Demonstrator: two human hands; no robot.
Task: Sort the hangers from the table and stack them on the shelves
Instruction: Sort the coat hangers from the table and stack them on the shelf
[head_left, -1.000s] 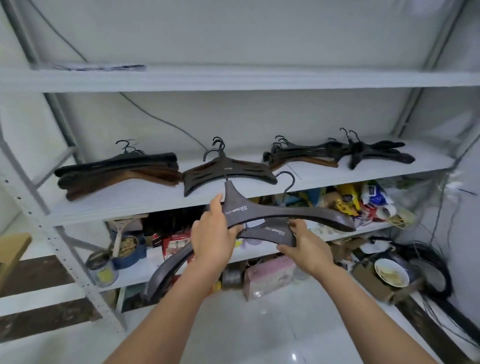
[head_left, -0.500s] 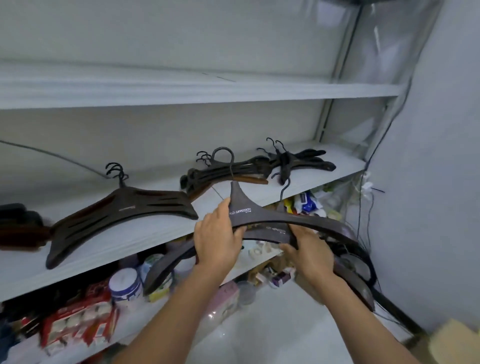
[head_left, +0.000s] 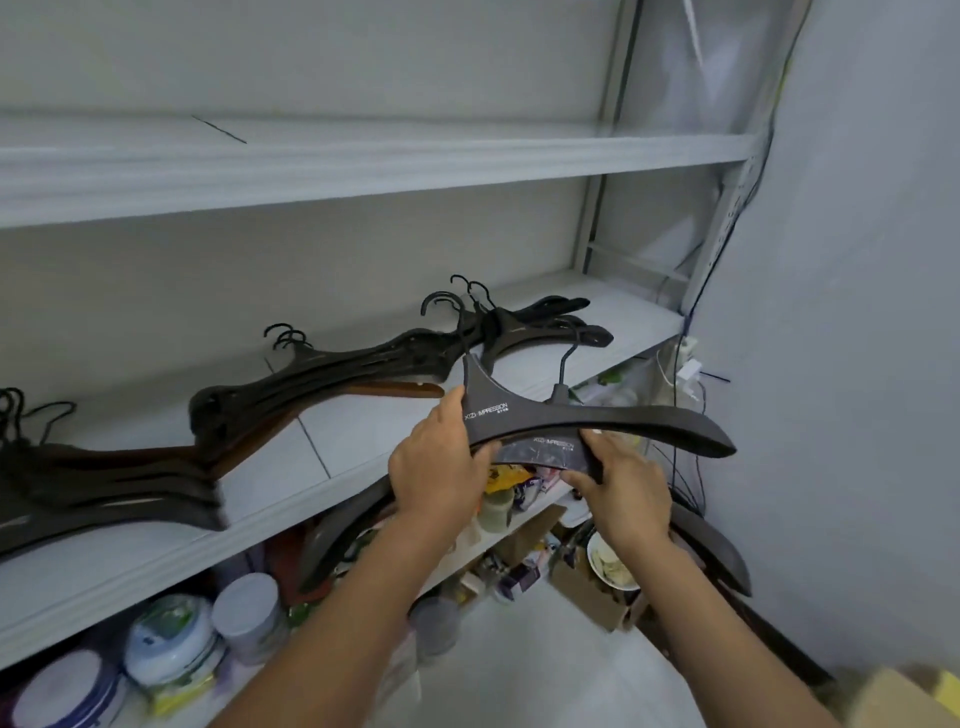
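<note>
I hold two wide dark grey hangers in front of the middle shelf (head_left: 363, 431). My left hand (head_left: 439, 467) grips the upper grey hanger (head_left: 623, 418) near its neck. Beneath it, my right hand (head_left: 623, 483) grips the lower grey hanger (head_left: 717, 545) at its centre; its arms curve down to both sides. Three piles lie on the shelf: a black pile of hangers (head_left: 540, 325) at the right end, a dark pile with a brown one (head_left: 322, 384) in the middle, and a dark brown pile (head_left: 104, 483) at the left.
The top shelf (head_left: 363, 161) runs above. The lower shelf holds tins (head_left: 249, 618), packets and bottles. On the floor by the right wall sit a cardboard box with a bowl (head_left: 613, 561) and cables. A white upright post (head_left: 727, 208) stands at the right end.
The view has swung further right and closer to the shelf. Both hands with the two grey hangers have moved toward the shelf's right end; the grips look unchanged.
</note>
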